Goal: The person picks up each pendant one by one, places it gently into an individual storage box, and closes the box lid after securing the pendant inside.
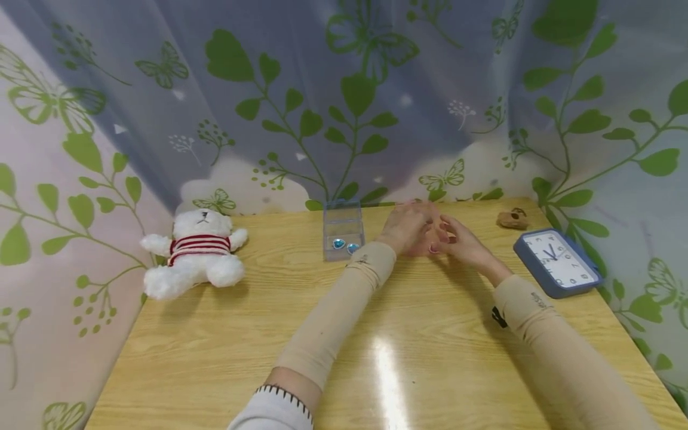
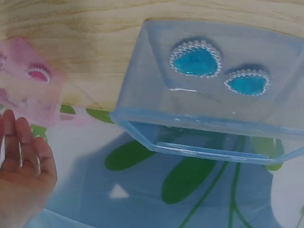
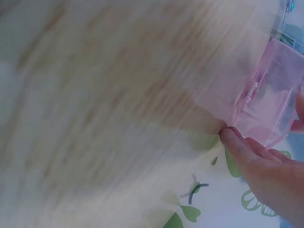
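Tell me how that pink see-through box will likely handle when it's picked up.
The pink see-through box is probably stiff, given its straight edges and flat walls. It looks light for its size, since the sides appear thin. Its smooth, shiny surface, with bright glints along one edge, might be slippery.

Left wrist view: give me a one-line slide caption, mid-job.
Two blue, bead-rimmed gem-like pieces in a translucent blue box; at left, a hand near a pink box.

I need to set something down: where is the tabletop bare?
Bare tabletop lies between the white bear and blue box, and between the sleeves. It is crowded at the pink box, with the left hand and right hand there, and on the right by the clock.
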`<state>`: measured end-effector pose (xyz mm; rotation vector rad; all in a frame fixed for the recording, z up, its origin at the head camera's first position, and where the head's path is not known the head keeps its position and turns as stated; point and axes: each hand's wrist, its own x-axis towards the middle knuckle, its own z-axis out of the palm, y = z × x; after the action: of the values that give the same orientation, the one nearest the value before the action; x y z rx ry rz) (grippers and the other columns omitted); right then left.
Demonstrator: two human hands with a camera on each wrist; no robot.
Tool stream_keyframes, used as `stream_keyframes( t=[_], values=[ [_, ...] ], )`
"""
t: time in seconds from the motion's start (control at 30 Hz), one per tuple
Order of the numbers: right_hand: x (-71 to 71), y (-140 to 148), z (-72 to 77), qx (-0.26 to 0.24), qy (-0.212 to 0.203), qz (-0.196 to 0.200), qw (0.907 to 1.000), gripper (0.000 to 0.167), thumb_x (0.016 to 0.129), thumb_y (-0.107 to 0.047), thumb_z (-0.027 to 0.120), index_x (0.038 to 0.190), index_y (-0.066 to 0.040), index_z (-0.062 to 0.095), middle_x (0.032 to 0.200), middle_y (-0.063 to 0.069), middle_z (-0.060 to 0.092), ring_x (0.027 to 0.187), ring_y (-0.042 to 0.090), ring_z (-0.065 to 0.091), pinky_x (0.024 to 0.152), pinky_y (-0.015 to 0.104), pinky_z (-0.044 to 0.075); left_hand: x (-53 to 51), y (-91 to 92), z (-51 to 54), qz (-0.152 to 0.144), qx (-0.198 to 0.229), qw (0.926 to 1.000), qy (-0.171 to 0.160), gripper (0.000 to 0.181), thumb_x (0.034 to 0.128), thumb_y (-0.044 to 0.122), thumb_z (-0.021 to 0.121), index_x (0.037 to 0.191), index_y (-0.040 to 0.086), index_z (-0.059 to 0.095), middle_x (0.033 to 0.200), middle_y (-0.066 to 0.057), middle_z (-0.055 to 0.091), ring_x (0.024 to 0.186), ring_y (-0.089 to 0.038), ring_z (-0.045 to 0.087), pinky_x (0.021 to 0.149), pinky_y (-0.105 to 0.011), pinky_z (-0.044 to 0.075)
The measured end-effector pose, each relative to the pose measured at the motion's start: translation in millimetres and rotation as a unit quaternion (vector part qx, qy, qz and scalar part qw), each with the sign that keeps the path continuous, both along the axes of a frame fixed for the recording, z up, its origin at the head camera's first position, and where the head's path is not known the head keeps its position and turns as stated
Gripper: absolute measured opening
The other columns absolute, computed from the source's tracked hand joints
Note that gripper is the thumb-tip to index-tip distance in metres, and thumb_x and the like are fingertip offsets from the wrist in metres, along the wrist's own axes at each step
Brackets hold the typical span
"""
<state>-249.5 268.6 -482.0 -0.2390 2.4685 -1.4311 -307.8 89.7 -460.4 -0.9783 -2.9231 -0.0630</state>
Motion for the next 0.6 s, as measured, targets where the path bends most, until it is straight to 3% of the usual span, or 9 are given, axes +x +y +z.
stream_keyframes(
  t=[0.1, 0.17, 0.23, 0.3, 0.4, 0.6],
  values=[
    [-2.9, 2.9, 3.2, 0.009, -0.002, -0.002, 1.0000, 0.086, 0.109, -0.019, 0.059, 0.168, -0.001, -0.002, 0.171, 0.037, 0.012, 0.155, 0.060, 0.022, 0.124, 0.071, 0.031, 0.3, -7.6, 3.5, 0.032, 0.046, 0.9974, -0.045, 0.026, 0.1111, 0.034, 0.054, 0.129, 0.027, 0.072, 0.139, 0.011, 0.070, 0.135, -0.010, 0.062, 0.116, -0.029, 0.051],
    [-6.0, 4.4, 6.1, 0.015, 0.001, -0.008, 0.9999, 0.084, 0.111, -0.021, 0.055, 0.168, 0.001, -0.002, 0.169, 0.039, 0.014, 0.156, 0.059, 0.021, 0.123, 0.071, 0.031, 1.7, -13.9, 5.9, 0.059, 0.091, 0.9910, -0.078, 0.030, 0.1127, 0.033, 0.050, 0.136, 0.025, 0.068, 0.145, 0.005, 0.066, 0.137, -0.014, 0.061, 0.111, -0.031, 0.054],
    [-10.2, 5.2, 9.2, 0.025, 0.006, -0.018, 0.9995, 0.081, 0.113, -0.028, 0.050, 0.168, 0.001, -0.002, 0.168, 0.040, 0.016, 0.155, 0.059, 0.022, 0.123, 0.071, 0.032, 3.4, -20.0, 8.0, 0.084, 0.147, 0.9798, -0.106, 0.034, 0.1132, 0.032, 0.049, 0.142, 0.022, 0.064, 0.148, 0.000, 0.063, 0.136, -0.017, 0.062, 0.109, -0.032, 0.056],
    [-15.3, 5.2, 12.3, 0.032, 0.011, -0.033, 0.9989, 0.081, 0.113, -0.035, 0.047, 0.168, 0.001, -0.001, 0.168, 0.040, 0.018, 0.156, 0.058, 0.023, 0.123, 0.070, 0.033, 4.1, -24.6, 9.4, 0.106, 0.207, 0.9632, -0.134, 0.036, 0.1133, 0.031, 0.049, 0.145, 0.018, 0.062, 0.144, -0.005, 0.064, 0.129, -0.020, 0.065, 0.106, -0.034, 0.057],
    [-23.5, 3.5, 17.9, 0.030, 0.010, -0.049, 0.9983, 0.081, 0.114, -0.043, 0.040, 0.168, 0.000, -0.003, 0.169, 0.039, 0.018, 0.155, 0.057, 0.027, 0.124, 0.069, 0.034, 4.1, -27.9, 10.7, 0.138, 0.293, 0.9291, -0.178, 0.044, 0.1134, 0.033, 0.048, 0.150, 0.009, 0.055, 0.147, -0.012, 0.062, 0.133, -0.028, 0.063, 0.113, -0.039, 0.054],
    [-36.4, -3.7, 27.0, 0.013, -0.020, -0.059, 0.9980, 0.086, 0.112, -0.053, 0.032, 0.167, 0.002, -0.005, 0.171, 0.037, 0.013, 0.155, 0.054, 0.030, 0.125, 0.067, 0.033, 6.3, -26.7, 11.8, 0.233, 0.427, 0.8277, -0.280, 0.074, 0.1097, 0.048, 0.050, 0.162, 0.000, 0.032, 0.165, -0.021, 0.043, 0.154, -0.037, 0.042, 0.129, -0.045, 0.037]
  ],
)
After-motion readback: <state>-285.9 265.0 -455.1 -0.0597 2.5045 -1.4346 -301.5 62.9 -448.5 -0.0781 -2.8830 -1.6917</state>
